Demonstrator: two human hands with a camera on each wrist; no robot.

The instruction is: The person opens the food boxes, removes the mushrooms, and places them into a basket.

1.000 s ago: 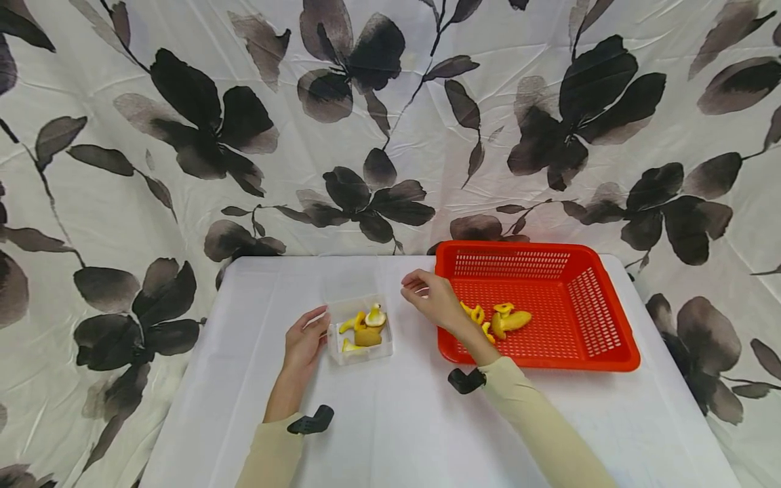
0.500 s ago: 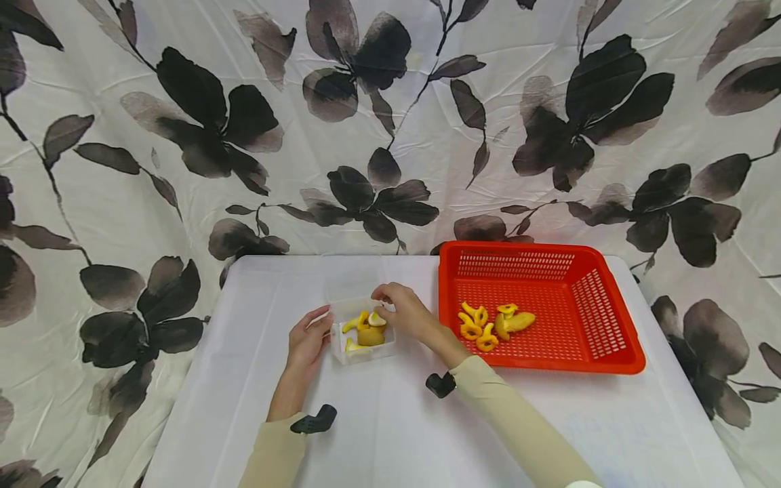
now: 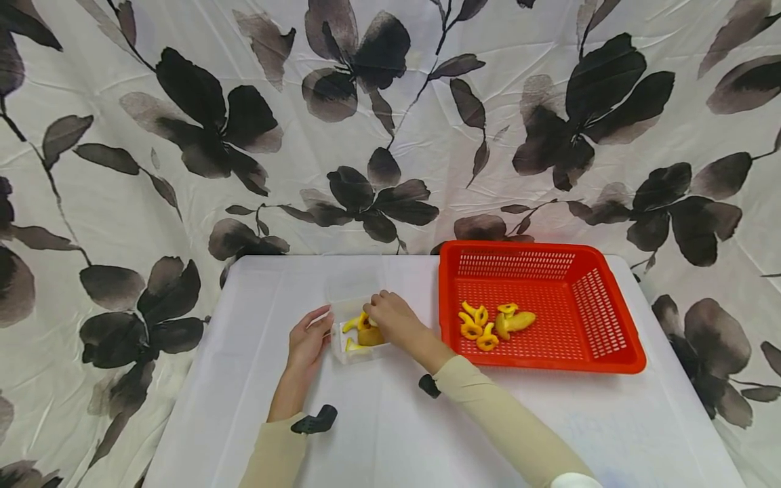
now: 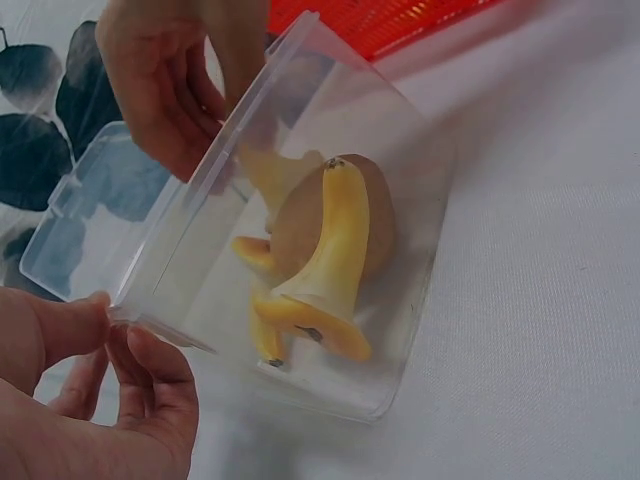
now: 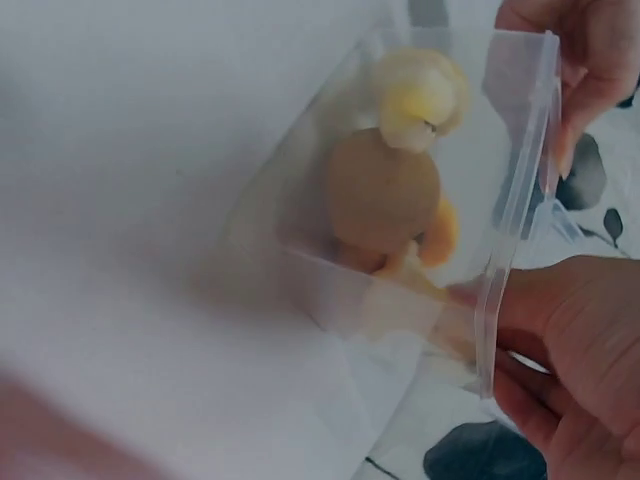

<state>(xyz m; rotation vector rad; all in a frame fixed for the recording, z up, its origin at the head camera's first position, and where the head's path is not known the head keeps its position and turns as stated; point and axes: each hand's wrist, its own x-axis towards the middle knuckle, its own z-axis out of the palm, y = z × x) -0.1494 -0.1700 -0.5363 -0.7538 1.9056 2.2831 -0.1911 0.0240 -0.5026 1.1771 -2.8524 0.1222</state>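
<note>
A clear plastic box (image 3: 338, 356) stands on the table, its lid (image 4: 95, 225) hinged open at the back. My left hand (image 3: 308, 346) pinches the box's rim at the left side, thumb on top and fingers curled under. My right hand (image 3: 396, 320) reaches in over the right side, thumb and fingertips pinching a yellow mushroom (image 5: 400, 285), mostly hidden by the hand in the head view. A rounded brown piece (image 5: 380, 190) lies in the middle of the box. Another yellow mushroom (image 4: 342, 240) with a flared cap leans near the front, a smaller yellow piece (image 4: 265, 335) beside it.
A red perforated basket (image 3: 567, 339) stands to the right. Inside are several yellow mushrooms (image 3: 487, 340) and a larger mustard-coloured mushroom (image 3: 520, 321). A white cloth covers the table (image 3: 378, 434), and a floral curtain (image 3: 427, 135) hangs behind.
My right hand has moved left from beside the basket's left edge into the box, covering the pale-yellow mushroom at its back right. My left hand has stayed at the box.
</note>
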